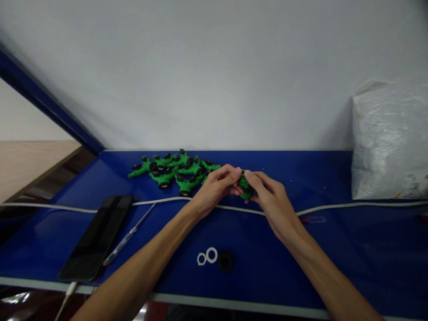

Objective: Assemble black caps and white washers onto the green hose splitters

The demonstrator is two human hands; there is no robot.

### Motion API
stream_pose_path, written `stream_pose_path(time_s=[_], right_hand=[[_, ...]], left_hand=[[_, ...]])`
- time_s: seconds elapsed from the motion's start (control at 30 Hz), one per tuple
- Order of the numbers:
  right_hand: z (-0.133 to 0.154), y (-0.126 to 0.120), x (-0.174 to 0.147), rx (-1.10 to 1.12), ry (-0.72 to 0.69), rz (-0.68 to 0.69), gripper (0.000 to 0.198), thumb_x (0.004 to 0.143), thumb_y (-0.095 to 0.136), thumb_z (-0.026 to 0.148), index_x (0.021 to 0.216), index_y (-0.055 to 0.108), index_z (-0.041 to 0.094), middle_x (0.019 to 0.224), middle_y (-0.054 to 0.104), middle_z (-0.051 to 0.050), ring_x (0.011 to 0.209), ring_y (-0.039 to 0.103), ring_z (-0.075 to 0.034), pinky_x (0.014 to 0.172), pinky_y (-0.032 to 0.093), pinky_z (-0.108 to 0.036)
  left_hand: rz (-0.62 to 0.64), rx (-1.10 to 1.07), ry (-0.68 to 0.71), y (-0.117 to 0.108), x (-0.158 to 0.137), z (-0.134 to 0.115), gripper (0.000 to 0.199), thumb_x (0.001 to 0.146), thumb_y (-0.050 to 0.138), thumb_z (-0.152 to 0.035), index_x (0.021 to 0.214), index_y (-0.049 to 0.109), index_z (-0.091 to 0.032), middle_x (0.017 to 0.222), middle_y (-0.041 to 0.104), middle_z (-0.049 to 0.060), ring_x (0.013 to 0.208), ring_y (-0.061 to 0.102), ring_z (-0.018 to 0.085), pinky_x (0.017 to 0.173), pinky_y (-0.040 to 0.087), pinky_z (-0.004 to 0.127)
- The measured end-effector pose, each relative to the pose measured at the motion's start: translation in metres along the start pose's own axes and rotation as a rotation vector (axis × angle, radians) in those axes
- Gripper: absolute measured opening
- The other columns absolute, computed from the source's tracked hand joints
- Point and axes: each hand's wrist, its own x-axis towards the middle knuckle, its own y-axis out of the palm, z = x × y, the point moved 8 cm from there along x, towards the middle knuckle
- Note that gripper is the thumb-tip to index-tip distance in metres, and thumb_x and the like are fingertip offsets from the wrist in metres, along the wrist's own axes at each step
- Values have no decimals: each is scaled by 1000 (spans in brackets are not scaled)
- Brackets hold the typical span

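A green Y-shaped hose connector point(245, 186) is held up between both hands, mostly covered by the fingers. My left hand point(221, 180) pinches it from the left side. My right hand point(267, 189) closes round it from the right, thumb on top. Behind and to the left, several like green connectors point(165, 178) with black knobs and collars lie in a cluster on the blue table. Nearer to me lie a small white ring point(201, 254), a larger white ring point(216, 256) and a black round collar point(225, 261).
A black phone point(96, 238) with a charging cable lies left, beside a thin screwdriver point(129, 235). A white cable point(361, 204) runs across the table. Another screwdriver handle point(314, 220) lies right of my hand. A plastic-wrapped package point(389, 142) stands at the right, against the pale wall.
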Motion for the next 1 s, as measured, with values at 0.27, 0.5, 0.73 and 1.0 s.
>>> stream_pose_path(time_s=[0.27, 0.5, 0.73, 1.0], right_hand=[[3, 0, -2, -32, -52, 30, 44, 92, 63, 63, 99, 78, 22, 93, 70, -5, 84, 63, -19, 63, 54, -28], [7, 0, -2, -55, -75, 49, 41, 94, 62, 60, 102, 78, 24, 97, 70, -4, 87, 63, -19, 66, 54, -29], [11, 0, -4, -91, -97, 34, 39, 94, 63, 59, 102, 78, 23, 103, 70, -6, 88, 63, -20, 64, 55, -29], [24, 0, -5, -260, -239, 3, 34, 99, 59, 51, 95, 76, 21, 98, 69, -5, 90, 62, -20, 75, 49, -33]], left_hand=[[-10, -66, -40, 1, -2, 0, 46, 69, 89, -50, 75, 59, -16, 68, 56, -4, 62, 58, 7, 62, 49, 18], [-16, -98, -46, 0, -3, 3, 42, 73, 87, -46, 71, 57, -16, 69, 53, -4, 64, 56, 7, 63, 49, 18], [-14, -122, -48, 0, -2, 5, 38, 75, 86, -41, 71, 57, -15, 70, 54, -3, 64, 58, 7, 63, 49, 17], [-59, -125, -56, 2, -4, 5, 32, 73, 83, -34, 68, 58, -15, 67, 57, -2, 60, 59, 7, 59, 48, 17]])
